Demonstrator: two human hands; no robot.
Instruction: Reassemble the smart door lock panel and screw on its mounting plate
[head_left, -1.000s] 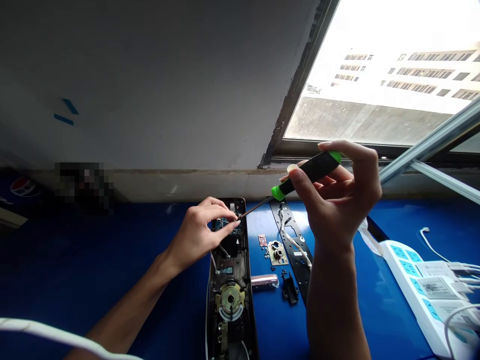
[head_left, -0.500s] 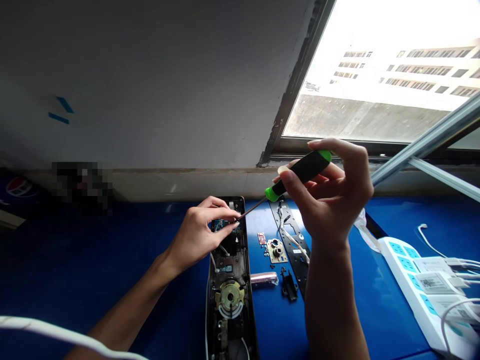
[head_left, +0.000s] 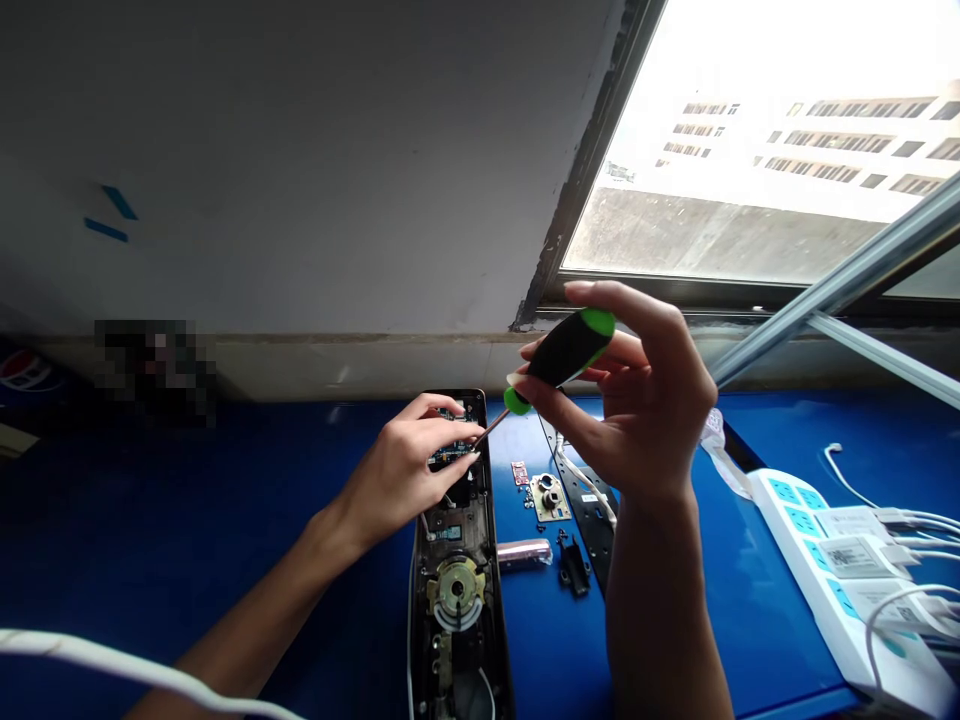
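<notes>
While two hands work, one screwdriver

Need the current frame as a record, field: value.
Right hand: grips green-and-black screwdriver by its handle, tilted
Left hand: over black housing, close around the screwdriver's lower end; contact unclear
In housing: blue circuit board, round brass-coloured part
Right of housing: pink cylinder, small red board
Far right: white power strip
</notes>
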